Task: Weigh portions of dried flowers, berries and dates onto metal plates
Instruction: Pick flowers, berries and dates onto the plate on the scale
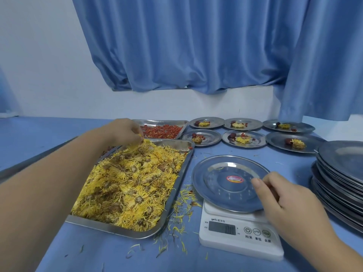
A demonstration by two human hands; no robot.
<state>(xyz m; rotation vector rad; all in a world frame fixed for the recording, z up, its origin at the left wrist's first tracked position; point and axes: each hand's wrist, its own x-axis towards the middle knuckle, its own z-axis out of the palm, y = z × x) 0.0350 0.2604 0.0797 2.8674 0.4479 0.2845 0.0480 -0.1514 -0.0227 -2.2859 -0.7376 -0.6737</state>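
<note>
The left hand is at the far end of the tray. Its fingers are bunched and pinch a tuft of flowers just above the heap. The right hand grips the near right rim of the empty plate on the scale, thumb on top and the other fingers curled at the edge.

The step in hand looks like the flower portion for this plate. The display is too blurred to read, so the scale should be zeroed with the plate on it. The right hand should let go before any reading, since pressure on the rim would falsify the weight. Loose petals already lie on the table between tray and scale, so the pinch is best carried low and dropped at the plate's centre. The filled plates behind each carry one small clump. A modest pinch first, then single petals to trim, should land the weight.
</note>
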